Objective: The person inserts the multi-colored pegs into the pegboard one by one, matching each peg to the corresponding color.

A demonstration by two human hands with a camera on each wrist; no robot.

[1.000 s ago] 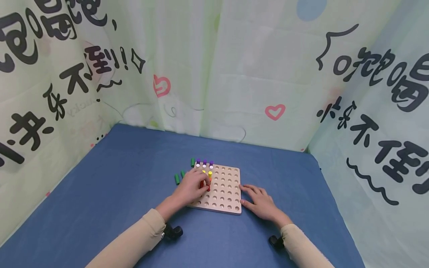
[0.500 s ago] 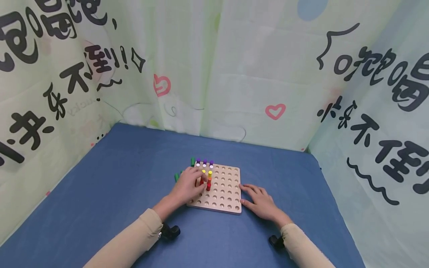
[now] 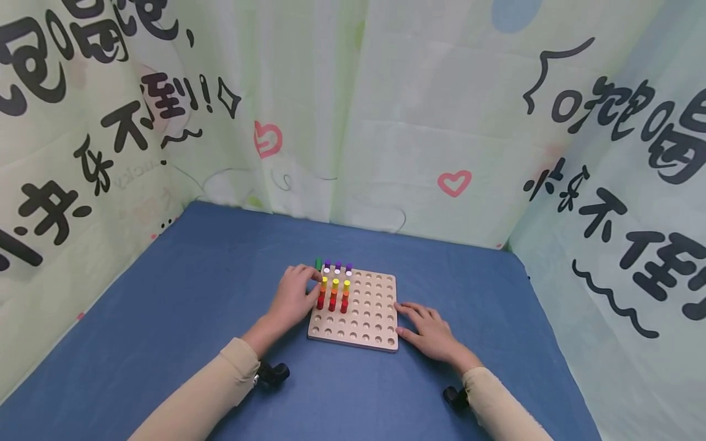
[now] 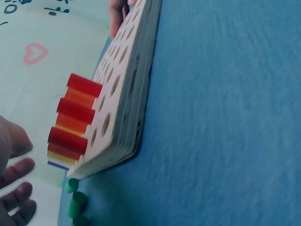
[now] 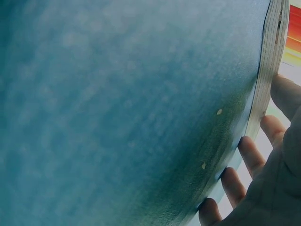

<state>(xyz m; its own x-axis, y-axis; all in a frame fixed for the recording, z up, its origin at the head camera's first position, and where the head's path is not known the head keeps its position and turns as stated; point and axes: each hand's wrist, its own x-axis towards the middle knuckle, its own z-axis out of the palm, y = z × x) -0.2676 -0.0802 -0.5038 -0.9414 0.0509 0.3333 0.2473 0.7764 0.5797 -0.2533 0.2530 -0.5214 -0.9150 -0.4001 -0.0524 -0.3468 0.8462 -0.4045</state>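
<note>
A wooden pegboard (image 3: 366,331) with rows of round holes lies on the blue tabletop. Upright pegs fill its left part: purple and white at the back, then yellow, orange and red pegs (image 3: 333,304). Just off the left edge, my left hand (image 3: 291,293) hovers over the loose green pegs (image 4: 77,205), its fingers loosely bent; nothing shows between thumb and fingers in the left wrist view. Against the board's right edge rests my right hand (image 3: 429,332), fingers spread, fingertips touching the side, as the right wrist view also shows.
One green peg (image 3: 318,264) stands out behind the board's back left corner. Blue cloth (image 3: 231,257) covers the table. Pale curtains (image 3: 397,122) with black lettering and hearts hang along the back and both sides.
My left hand has moved left from the red pegs to beyond the board's edge, baring three red pegs in a row. My right hand has stayed at the right edge.
</note>
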